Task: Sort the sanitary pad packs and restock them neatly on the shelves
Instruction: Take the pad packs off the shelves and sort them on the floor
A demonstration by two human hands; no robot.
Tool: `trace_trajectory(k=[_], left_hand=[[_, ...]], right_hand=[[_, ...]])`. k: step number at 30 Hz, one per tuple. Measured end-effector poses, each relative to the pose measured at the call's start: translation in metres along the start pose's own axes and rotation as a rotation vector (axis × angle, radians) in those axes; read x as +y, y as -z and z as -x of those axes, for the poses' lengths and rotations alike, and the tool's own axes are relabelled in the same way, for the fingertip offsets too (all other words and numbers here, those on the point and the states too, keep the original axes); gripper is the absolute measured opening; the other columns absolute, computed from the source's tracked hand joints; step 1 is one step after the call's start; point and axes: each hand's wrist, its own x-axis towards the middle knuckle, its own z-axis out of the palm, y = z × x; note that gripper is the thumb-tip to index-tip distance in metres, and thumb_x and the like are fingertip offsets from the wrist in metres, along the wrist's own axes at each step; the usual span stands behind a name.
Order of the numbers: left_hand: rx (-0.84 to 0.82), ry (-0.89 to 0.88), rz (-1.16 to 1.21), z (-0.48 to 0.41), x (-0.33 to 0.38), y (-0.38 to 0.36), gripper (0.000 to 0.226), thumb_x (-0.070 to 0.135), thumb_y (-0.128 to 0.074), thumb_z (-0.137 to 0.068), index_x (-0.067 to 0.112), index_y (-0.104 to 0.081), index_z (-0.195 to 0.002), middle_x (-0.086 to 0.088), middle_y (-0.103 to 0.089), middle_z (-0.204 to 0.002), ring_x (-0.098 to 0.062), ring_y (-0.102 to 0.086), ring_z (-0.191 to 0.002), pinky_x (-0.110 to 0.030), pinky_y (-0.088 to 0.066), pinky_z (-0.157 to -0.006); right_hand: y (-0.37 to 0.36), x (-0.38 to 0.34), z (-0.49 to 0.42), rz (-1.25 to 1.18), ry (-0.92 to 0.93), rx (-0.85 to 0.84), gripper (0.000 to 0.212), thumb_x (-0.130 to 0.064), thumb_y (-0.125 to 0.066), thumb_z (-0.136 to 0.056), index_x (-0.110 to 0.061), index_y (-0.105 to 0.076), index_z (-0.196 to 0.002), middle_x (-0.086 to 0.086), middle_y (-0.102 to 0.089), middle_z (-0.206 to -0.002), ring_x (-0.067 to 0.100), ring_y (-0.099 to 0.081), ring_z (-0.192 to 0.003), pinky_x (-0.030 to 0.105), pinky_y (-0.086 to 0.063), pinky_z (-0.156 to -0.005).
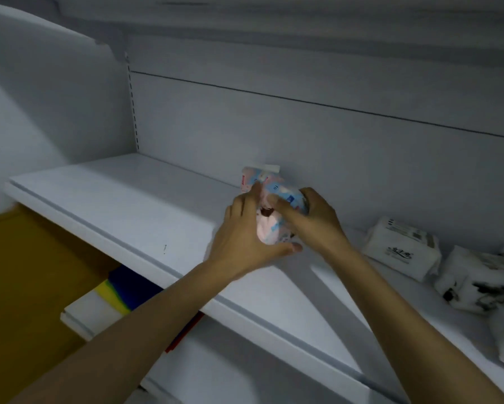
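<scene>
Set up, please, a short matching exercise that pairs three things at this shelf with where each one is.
Things:
1. pink-and-blue pack
2. white pack with black lettering
3. yellow-and-blue item

Places:
A. under the shelf, at the left
B. gripped by the left hand and right hand
C. lying on the shelf, right of the hands

Pairs: 1-B; 2-C; 3-A

Dim, bluish light; two dark shadows streak the shelf (128, 205) toward 5 o'clock. Soft blur throughout; edges bow.
</scene>
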Motion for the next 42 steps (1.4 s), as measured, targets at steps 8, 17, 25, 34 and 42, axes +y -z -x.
trace_trajectory(k=[8,17,25,34,42], left_hand=[[0.010,0.180,0.329,0.098,0.000,0.139,0.065,0.033,-0.078,-0.077,0.043,-0.037,-0.126,0.015,-0.059,-0.112,-0.003,-0.064,-0.095,-0.018,-0.056,-0.071],[0.275,0.626,0.232,0.280,-0.052,0.243,0.080,0.037,-0.081,-0.071,0.025,-0.039,-0.138,0.010,-0.046,-0.130,-0.006,-0.055,-0.106,-0.016,-0.053,-0.072],[0.289,0.957,0.068,0.444,-0.137,0.188,0.023,0.043,-0.062,-0.089,0.026,-0.063,-0.103,0.016,-0.065,-0.093,0.001,-0.062,-0.085,-0.018,-0.052,-0.071],[0.215,1.414,0.162,0.617,-0.277,0.033,0.035,0.018,-0.070,-0.086,0.012,-0.059,-0.119,0.005,-0.052,-0.110,-0.008,-0.052,-0.098,-0.001,-0.040,-0.064],[0.237,1.905,0.434,0.758,-0.404,-0.124,0.039,0.035,-0.073,-0.082,0.013,-0.061,-0.112,-0.011,-0.065,-0.113,-0.028,-0.063,-0.100,-0.041,-0.052,-0.089]], right_hand=[[-0.059,-0.078,0.085,-0.382,0.253,-0.014,0.058,-0.057,-0.056,-0.074,-0.040,-0.046,-0.128,-0.012,-0.049,-0.128,0.002,-0.052,-0.109,0.013,-0.048,-0.076],[-0.209,-0.099,0.205,-0.351,0.100,-0.456,0.035,-0.038,-0.063,-0.088,-0.024,-0.057,-0.120,-0.001,-0.065,-0.114,0.006,-0.068,-0.086,0.017,-0.055,-0.065],[-0.349,-0.002,0.326,-0.297,-0.421,-0.826,0.093,-0.047,-0.067,-0.083,-0.026,-0.009,-0.152,0.000,-0.053,-0.131,0.019,-0.060,-0.111,0.033,-0.052,-0.092],[-0.466,0.233,0.452,-0.059,-0.787,-1.047,0.031,-0.038,-0.061,-0.091,-0.015,-0.064,-0.111,-0.002,-0.072,-0.090,0.006,-0.070,-0.076,0.024,-0.057,-0.067],[-0.578,0.430,0.532,0.264,-0.973,-1.199,0.031,-0.047,-0.055,-0.093,-0.016,-0.055,-0.093,0.006,-0.063,-0.091,0.019,-0.061,-0.076,0.029,-0.052,-0.069]])
